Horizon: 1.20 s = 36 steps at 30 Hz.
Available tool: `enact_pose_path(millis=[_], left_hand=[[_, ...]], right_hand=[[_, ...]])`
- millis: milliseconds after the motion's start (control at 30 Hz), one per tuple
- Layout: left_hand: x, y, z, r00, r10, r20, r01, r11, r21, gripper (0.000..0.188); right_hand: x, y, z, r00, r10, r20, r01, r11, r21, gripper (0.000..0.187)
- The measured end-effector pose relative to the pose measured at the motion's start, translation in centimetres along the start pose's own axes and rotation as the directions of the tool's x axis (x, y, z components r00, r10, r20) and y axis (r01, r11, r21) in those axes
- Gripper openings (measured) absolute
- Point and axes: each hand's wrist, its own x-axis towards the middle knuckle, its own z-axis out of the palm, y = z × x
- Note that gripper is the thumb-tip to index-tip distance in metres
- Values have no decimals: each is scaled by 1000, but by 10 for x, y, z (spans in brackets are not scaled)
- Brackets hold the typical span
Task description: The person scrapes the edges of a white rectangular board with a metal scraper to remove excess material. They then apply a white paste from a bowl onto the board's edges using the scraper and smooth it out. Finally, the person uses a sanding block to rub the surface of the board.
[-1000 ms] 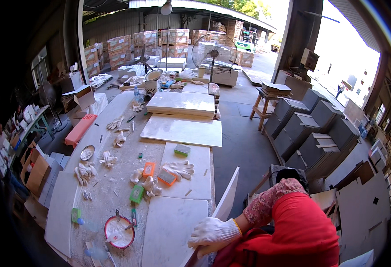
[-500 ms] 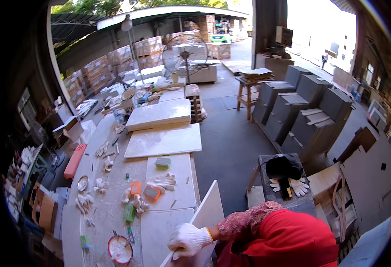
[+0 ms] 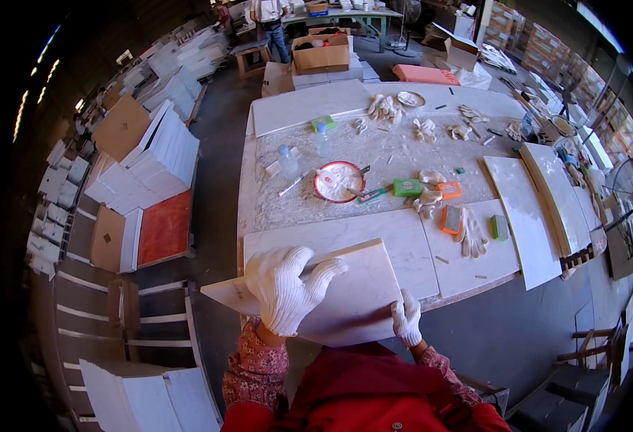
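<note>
A white, faintly veined stone slab (image 3: 352, 288) stands tilted in front of me at the near edge of the workbench. My left hand (image 3: 284, 288), in a white knitted glove, is closed over its top edge towards the left corner. My right hand (image 3: 406, 320), gloved too, grips the slab's right edge lower down; part of its fingers is hidden. Just beyond, another pale slab (image 3: 280, 241) lies flat along the bench front. Past it sits a red-rimmed bowl (image 3: 340, 181) of white paste with tools in it.
On the dusty workbench (image 3: 266, 205) lie green sponge blocks (image 3: 406, 187), orange blocks (image 3: 452, 219), loose gloves (image 3: 471, 234) and plastic bottles (image 3: 287, 162). Stacked slabs (image 3: 558, 198) stand to the right. Slatted racks (image 3: 78, 284) and stacked white panels (image 3: 150, 162) are on the left. Another person (image 3: 268, 25) stands far back.
My view has swung left, towards the bench's other end. The slab has turned from edge-on to showing its broad face. Both hands now show on it, where only one showed before.
</note>
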Motion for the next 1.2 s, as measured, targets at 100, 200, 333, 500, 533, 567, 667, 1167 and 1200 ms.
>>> enact_pose_path(millis=[100, 200, 333, 500, 533, 567, 667, 1167, 1200], left_hand=[[-8, 3, -1, 999, 13, -35, -10, 997, 75, 40], [-10, -2, 1, 1000, 0, -9, 0, 997, 82, 41], [-13, -12, 4, 1000, 19, 18, -20, 996, 85, 43], [-17, -22, 19, 992, 119, 37, -123, 986, 112, 48], [-20, -23, 22, 991, 130, 44, -134, 985, 108, 48], [-22, -24, 25, 989, 140, 51, -145, 984, 104, 49], [-25, -18, 22, 978, 177, 108, -186, 980, 72, 47], [-30, -12, 21, 933, 283, 222, -314, 943, 114, 61], [-29, -11, 22, 934, 275, 230, -308, 943, 122, 61]], right_hand=[[-2, -2, 10, 1000, 9, 2, -9, 997, 78, 25], [-7, 8, 17, 1000, 0, 29, -2, 997, 74, 25], [-4, 2, 24, 990, 86, 109, -105, 978, 178, 24], [-19, 18, 29, 959, 199, 204, -244, 942, 230, 29], [-21, 20, 27, 955, 197, 222, -246, 944, 218, 30], [-22, 23, 25, 951, 197, 239, -248, 946, 207, 32], [-33, 45, 21, 931, 212, 298, -273, 945, 179, 41], [-41, 38, 7, 836, 343, 428, -455, 870, 190, 42], [-50, 45, 10, 839, 358, 410, -471, 855, 217, 43]])
